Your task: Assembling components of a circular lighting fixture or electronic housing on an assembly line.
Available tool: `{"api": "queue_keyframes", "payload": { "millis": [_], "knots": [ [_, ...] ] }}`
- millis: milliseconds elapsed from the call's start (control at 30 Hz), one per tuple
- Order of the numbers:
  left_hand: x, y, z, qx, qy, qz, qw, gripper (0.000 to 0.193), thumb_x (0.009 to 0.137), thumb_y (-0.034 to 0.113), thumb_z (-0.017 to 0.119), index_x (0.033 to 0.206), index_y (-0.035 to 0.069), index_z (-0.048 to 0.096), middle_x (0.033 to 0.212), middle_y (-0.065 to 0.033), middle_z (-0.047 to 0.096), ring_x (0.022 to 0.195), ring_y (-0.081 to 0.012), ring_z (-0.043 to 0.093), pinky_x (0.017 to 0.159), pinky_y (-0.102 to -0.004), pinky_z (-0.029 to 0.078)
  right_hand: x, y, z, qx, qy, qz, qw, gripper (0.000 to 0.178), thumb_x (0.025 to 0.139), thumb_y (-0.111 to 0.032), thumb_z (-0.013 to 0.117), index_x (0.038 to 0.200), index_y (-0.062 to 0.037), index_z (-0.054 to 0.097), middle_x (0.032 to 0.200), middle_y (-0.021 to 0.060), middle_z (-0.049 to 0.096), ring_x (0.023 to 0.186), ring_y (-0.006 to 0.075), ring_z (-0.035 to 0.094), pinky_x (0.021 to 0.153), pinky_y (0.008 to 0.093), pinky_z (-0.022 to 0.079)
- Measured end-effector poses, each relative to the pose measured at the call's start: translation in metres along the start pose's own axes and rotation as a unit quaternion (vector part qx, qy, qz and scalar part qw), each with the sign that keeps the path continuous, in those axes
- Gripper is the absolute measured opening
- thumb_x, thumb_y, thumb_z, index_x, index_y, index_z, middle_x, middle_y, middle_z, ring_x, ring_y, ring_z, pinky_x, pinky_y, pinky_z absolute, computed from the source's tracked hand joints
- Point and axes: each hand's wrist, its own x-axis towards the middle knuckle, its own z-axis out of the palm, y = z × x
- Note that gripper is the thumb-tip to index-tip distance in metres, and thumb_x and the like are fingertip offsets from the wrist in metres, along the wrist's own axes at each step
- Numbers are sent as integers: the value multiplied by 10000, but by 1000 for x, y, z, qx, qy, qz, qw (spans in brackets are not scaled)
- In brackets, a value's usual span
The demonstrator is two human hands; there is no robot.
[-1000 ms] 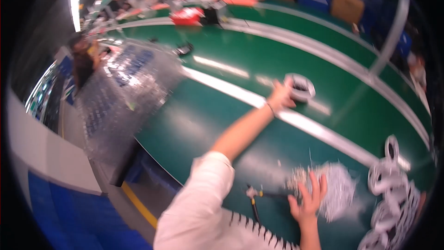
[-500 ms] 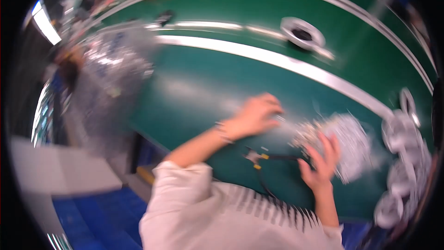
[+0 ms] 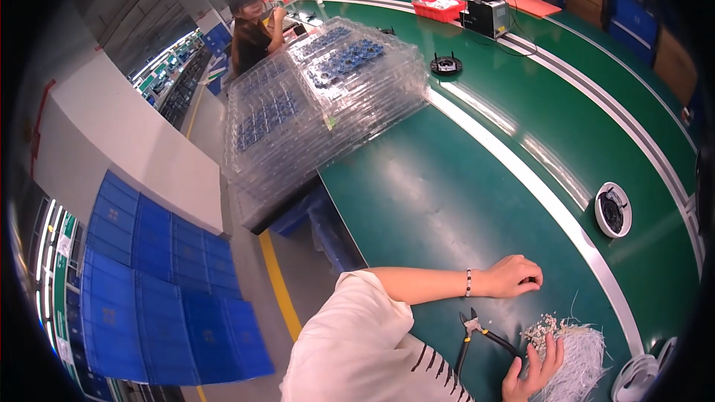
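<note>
My left hand [image 3: 510,277], with a beaded bracelet at the wrist, is over the green bench, its fingers curled in; what they hold, if anything, is hidden. My right hand [image 3: 534,374] has its fingers apart at the near-left edge of a pile of thin white strands [image 3: 582,365]. A heap of small cream-coloured pieces [image 3: 541,330] lies at that pile's far-left side, just beyond the right fingertips. Between my hands and my body, cutting pliers [image 3: 472,327] with black and yellow handles lie with their jaws parted. Neither hand grips them.
Stacked clear plastic trays [image 3: 328,97] with blue parts stand at the bench's far left end. Beyond a pale rail, the green line carries a white round housing [image 3: 613,210] and a black round part [image 3: 445,66]. White rings [image 3: 637,380] sit at lower right. A co-worker [image 3: 253,33] is behind the trays.
The view has swung toward the left, so my hands and the pile now appear lower and farther right. The left fingers look more curled. My right hand is still by the strands.
</note>
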Motion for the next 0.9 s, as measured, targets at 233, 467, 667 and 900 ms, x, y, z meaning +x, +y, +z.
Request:
{"api": "queue_keyframes", "payload": {
  "millis": [233, 467, 667, 900],
  "knots": [
    [6, 5, -4, -26, -8, -20, 999, 97, 718, 100, 619, 751, 65, 535, 731, -26, 561, 605, -167, 549, 617, -302, 414, 3, -3, -2, 2, 7, 10, 1000, 203, 771, -151, 544, 942, -48, 574, 1081, 186, 528, 1006, 385, 480, 867, 471, 381],
    [5, 0, -5, -53, 40, 13, 998, 101, 737, 66, 612, 829, 24, 611, 784, -71, 568, 631, -177, 554, 570, -274, 448, -1, -22, 13, 72, 2, -23, 997, 184, 721, -106, 587, 900, -69, 610, 1059, 156, 537, 1001, 374, 479, 873, 474, 367],
    [-24, 47, -89, 88, 233, 74, 966, 184, 710, 18, 623, 889, 57, 639, 790, -69, 593, 683, -182, 578, 602, -267, 479, -13, -43, 25, 169, -42, -47, 984, 217, 691, -82, 605, 906, -56, 606, 1061, 160, 538, 1005, 380, 466, 872, 433, 372],
    [-161, 261, -302, 624, 337, 72, 701, 204, 727, 84, 607, 931, 81, 612, 855, -79, 612, 711, -227, 596, 627, -293, 480, 16, -31, 5, 49, 29, -58, 997, 110, 713, -17, 566, 817, -45, 586, 1012, 167, 545, 989, 386, 479, 876, 496, 360]
  ]
}}
